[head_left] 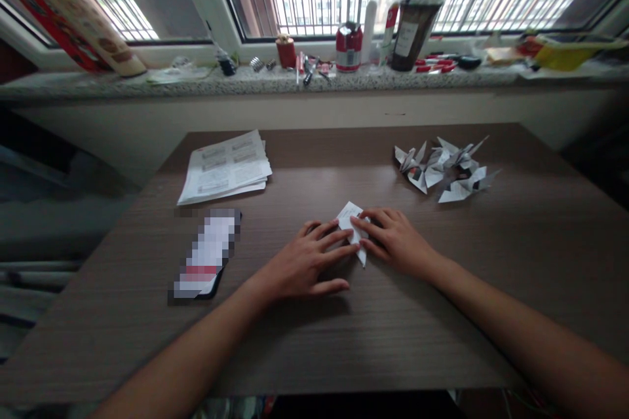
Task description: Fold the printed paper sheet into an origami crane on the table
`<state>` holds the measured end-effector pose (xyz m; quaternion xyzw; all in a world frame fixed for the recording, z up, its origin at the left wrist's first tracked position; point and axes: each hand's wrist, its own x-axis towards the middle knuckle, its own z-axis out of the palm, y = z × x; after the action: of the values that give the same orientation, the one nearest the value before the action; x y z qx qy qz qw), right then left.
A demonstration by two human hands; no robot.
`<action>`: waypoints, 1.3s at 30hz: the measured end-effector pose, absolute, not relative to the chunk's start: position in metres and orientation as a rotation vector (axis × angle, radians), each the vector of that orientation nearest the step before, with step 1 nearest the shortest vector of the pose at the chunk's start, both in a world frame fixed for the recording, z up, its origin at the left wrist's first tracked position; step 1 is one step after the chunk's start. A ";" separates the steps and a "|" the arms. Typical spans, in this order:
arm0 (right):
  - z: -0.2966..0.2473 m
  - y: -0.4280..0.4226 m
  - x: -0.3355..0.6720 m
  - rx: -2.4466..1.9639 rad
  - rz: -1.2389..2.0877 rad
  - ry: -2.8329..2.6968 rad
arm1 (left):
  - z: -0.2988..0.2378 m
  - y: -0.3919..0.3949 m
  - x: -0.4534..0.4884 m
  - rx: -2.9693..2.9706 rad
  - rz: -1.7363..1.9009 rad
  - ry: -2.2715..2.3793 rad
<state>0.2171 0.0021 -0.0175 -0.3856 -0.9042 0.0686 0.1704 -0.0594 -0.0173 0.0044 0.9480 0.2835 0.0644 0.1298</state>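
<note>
Paper [348,212], folded to a point, lies on the table [393,347] where your left hand [307,260], spread wide, probably steadies its folds; whether your right hand [399,239] pinches or just presses, I cannot tell.

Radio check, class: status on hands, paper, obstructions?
Left hand, right hand: both on folded paper. Paper partly covered, pointed end showing. No obstruction seen; phone apart, left.
</note>
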 end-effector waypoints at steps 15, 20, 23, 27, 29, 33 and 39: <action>-0.018 0.004 0.222 -1.032 0.265 -2.518 | -0.001 -0.019 -0.055 2.785 0.151 0.898; -0.018 0.003 0.222 -1.033 0.240 -2.529 | 0.000 -0.020 -0.053 2.794 0.169 0.915; -0.018 0.002 0.222 -1.031 0.233 -2.535 | 0.000 -0.020 -0.054 2.814 0.166 0.925; -0.018 0.003 0.224 -1.024 0.249 -2.544 | -0.001 -0.021 -0.054 2.832 0.156 0.944; -0.018 0.004 0.225 -1.017 0.263 -2.533 | -0.001 -0.022 -0.053 2.834 0.165 0.981; -0.019 0.001 0.226 -1.008 0.287 -2.493 | 0.001 -0.026 -0.049 2.821 0.202 1.058; -0.023 -0.005 0.222 -1.027 0.246 -2.556 | 0.000 -0.026 -0.049 2.813 0.251 1.051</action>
<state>0.2218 -0.0045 -0.0226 -0.3649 -0.9080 0.0872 0.1868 -0.0486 -0.0262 0.0003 0.9316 0.3480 0.0833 0.0643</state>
